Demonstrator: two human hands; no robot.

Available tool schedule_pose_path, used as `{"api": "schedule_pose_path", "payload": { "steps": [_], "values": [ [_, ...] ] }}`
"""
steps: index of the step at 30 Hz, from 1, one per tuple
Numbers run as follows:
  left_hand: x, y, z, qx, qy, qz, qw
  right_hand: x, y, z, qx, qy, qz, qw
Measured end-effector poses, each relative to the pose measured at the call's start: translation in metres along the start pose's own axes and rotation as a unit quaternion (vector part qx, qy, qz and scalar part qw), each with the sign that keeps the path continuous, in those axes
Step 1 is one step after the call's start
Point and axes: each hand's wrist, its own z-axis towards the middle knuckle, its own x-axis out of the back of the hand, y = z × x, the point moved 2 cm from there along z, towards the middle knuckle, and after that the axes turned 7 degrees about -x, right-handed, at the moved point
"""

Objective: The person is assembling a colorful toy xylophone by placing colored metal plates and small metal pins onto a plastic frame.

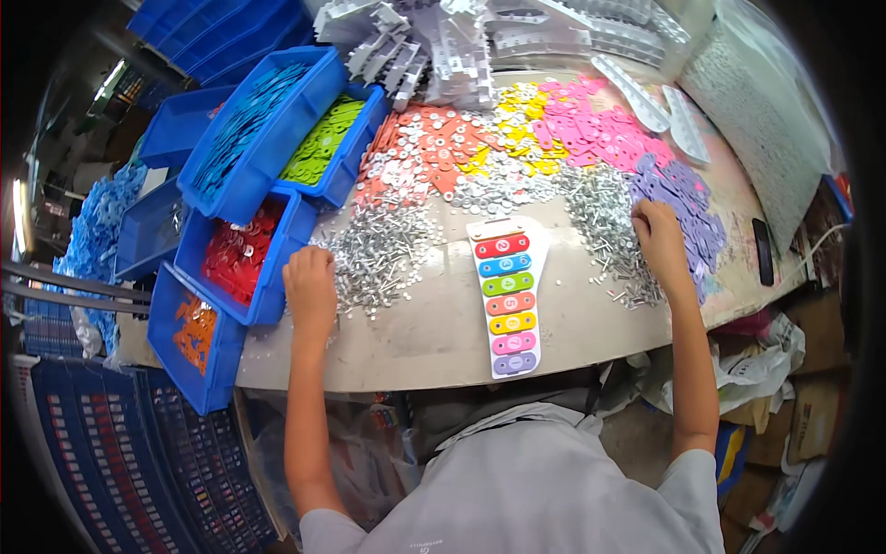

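Observation:
A white toy xylophone frame (506,297) lies on the table in front of me with several coloured bars on it, from red at the top to purple at the bottom. My left hand (311,286) rests knuckles-up on a heap of small silver screws (383,254), fingers curled into it. My right hand (659,238) reaches into another pile of silver screws (604,222) next to a heap of purple bars (685,196). What either hand holds under its fingers is hidden.
Heaps of orange-red bars (420,148), yellow bars (521,115) and pink bars (595,129) lie further back. White frames (443,42) are stacked at the far edge. Blue bins (268,129) with blue, green, red and orange bars line the left. A black phone (763,251) lies at right.

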Motion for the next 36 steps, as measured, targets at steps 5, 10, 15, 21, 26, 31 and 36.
{"api": "schedule_pose_path", "payload": {
  "steps": [5, 10, 15, 21, 26, 31, 36],
  "values": [
    [0.017, 0.033, 0.01, 0.11, 0.07, -0.195, 0.972, -0.003, 0.001, 0.002, 0.032, 0.012, -0.012, 0.999],
    [0.009, 0.096, 0.029, 0.116, 0.014, -0.411, 0.904, -0.01, 0.007, 0.003, 0.041, 0.018, -0.057, 0.997],
    [-0.023, 0.117, 0.034, 0.175, -0.055, -0.552, 0.814, -0.008, 0.003, 0.002, 0.008, 0.003, -0.023, 1.0],
    [-0.041, 0.138, 0.056, 0.253, -0.094, -0.735, 0.622, -0.003, -0.039, -0.008, -0.132, 0.02, 0.188, 0.973],
    [-0.052, 0.144, 0.064, 0.269, -0.125, -0.738, 0.606, -0.046, -0.096, -0.023, -0.211, -0.286, 0.508, 0.785],
    [-0.061, 0.144, 0.068, 0.264, -0.137, -0.731, 0.614, -0.074, -0.111, -0.022, -0.22, -0.358, 0.517, 0.746],
    [-0.065, 0.141, 0.068, 0.267, -0.137, -0.732, 0.612, -0.077, -0.112, -0.018, -0.222, -0.374, 0.479, 0.762]
  ]
}}
